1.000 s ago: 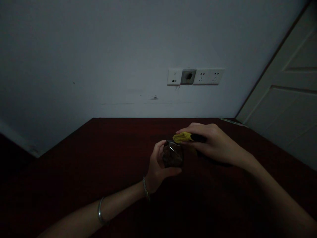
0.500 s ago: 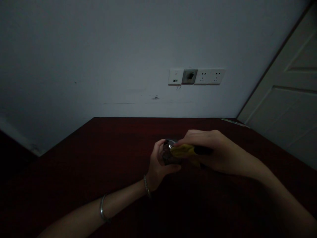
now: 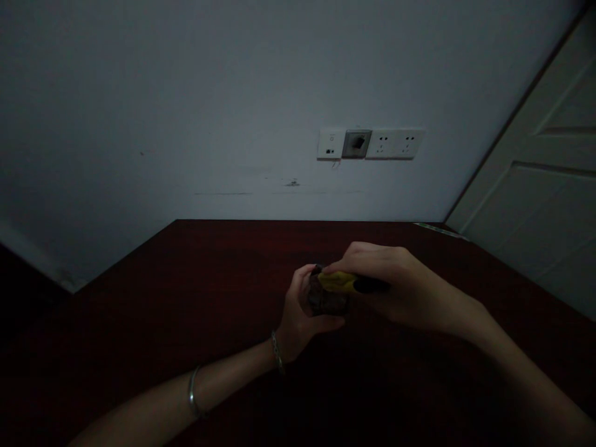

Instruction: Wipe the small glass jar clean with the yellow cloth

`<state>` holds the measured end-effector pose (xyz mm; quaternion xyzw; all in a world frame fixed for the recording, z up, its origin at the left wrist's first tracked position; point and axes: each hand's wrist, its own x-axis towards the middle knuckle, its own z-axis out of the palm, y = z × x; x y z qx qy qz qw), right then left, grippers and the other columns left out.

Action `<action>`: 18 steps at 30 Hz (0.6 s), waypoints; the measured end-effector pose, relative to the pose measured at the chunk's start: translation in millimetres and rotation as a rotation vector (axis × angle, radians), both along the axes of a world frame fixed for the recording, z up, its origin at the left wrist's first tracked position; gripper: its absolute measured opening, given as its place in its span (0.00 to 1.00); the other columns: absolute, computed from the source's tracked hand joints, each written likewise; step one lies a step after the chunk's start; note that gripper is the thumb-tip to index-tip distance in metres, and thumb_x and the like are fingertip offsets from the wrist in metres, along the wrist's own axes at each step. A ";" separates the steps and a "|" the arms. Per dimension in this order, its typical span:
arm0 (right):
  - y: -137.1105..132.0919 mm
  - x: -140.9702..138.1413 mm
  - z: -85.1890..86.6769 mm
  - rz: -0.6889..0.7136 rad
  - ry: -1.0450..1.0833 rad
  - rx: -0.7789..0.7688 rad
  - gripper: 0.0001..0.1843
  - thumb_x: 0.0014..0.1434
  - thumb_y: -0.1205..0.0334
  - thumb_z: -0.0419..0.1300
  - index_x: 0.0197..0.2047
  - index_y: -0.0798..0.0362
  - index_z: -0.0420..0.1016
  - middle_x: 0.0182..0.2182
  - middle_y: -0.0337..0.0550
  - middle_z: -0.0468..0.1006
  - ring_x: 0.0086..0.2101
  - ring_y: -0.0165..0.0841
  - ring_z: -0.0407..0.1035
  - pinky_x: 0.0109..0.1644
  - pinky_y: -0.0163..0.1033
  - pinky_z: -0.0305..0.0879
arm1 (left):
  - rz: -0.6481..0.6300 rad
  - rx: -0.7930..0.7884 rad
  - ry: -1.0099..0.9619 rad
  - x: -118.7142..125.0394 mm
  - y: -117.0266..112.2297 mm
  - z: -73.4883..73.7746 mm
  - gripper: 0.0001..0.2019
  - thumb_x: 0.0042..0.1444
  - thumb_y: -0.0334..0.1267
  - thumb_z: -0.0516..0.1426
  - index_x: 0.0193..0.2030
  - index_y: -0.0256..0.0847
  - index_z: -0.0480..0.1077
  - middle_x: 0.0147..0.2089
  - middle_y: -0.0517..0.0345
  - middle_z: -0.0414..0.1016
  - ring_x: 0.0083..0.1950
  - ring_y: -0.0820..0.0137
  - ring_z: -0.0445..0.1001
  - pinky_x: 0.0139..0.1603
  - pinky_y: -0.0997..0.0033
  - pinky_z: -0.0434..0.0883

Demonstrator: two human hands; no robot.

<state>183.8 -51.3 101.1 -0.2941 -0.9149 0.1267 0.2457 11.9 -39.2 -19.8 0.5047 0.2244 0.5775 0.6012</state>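
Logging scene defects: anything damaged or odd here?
The wall has a dark scuff below and left of the sockets, plus faint lines nearby; they look odd against its pale surface. Too dim to rule out spills.

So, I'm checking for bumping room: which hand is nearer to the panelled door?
Right. The right hand is left of the panelled door, gripping a yellow-and-black item; the left hand is farther left, around a dark brown object.

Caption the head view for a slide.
At a dark red table, the left hand grips a dark container while the right hand holds a yellow cloth at its top.
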 end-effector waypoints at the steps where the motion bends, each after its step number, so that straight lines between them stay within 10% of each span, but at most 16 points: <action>1: -0.7 -0.2 0.8 -0.001 -0.022 -0.018 0.18 0.54 0.79 0.55 0.44 0.52 0.75 0.35 0.42 0.75 0.34 0.30 0.69 0.36 0.34 0.64 | 0.004 -0.009 0.001 0.1 -0.2 1.2 0.41 0.30 0.27 0.72 0.53 0.43 0.60 0.49 0.55 0.71 0.52 0.61 0.70 0.52 0.60 0.68; 18: 1.4 11.1 -0.2 -0.130 0.135 0.112 0.14 0.58 0.66 0.60 0.48 0.50 0.75 0.39 0.45 0.79 0.38 0.36 0.74 0.40 0.40 0.69 | -0.012 -0.079 -0.116 -6.9 -9.2 8.8 0.35 0.37 0.29 0.68 0.54 0.43 0.60 0.51 0.51 0.70 0.49 0.58 0.72 0.43 0.57 0.75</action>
